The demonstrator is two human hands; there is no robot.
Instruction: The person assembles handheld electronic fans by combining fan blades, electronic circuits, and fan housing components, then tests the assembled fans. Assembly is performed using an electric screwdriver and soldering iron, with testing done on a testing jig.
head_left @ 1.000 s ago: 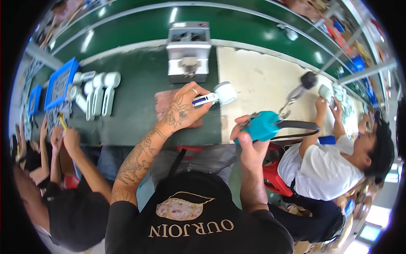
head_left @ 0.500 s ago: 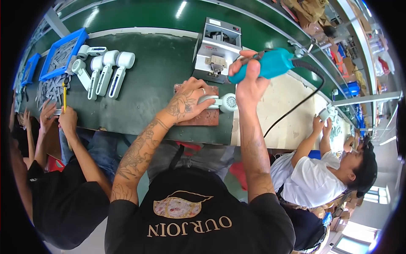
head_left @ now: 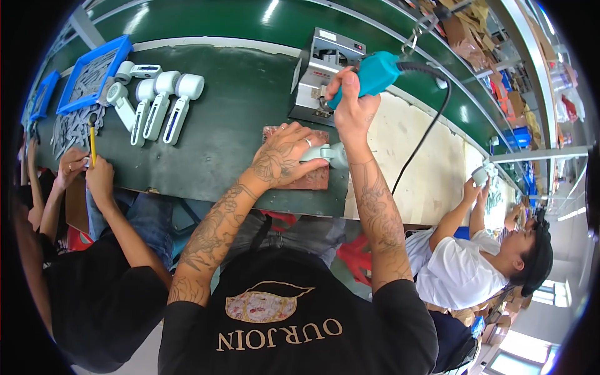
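My left hand (head_left: 279,155) presses a white handheld fan (head_left: 324,152) down on a reddish block (head_left: 307,181) at the bench's front edge. Its fingers cover most of the fan's body, and my right wrist hides part of the round head. In my right hand (head_left: 357,111), raised beyond the fan, is a teal electric screwdriver (head_left: 375,70). The driver's lower end points at the front of a grey metal box-shaped machine (head_left: 308,81); the bit itself cannot be made out.
Several white handheld fans (head_left: 181,109) lie at the left, beside a blue tray (head_left: 129,51) of grey strips. A black cable (head_left: 431,125) hangs from the driver over beige sheeting (head_left: 400,144). Co-workers sit on both sides; the left one's hand (head_left: 100,178) holds a yellow-handled tool (head_left: 92,140).
My right hand has carried the screwdriver left and toward the machine's front. The left hand keeps its hold on the fan, whose head is now partly behind my right wrist.
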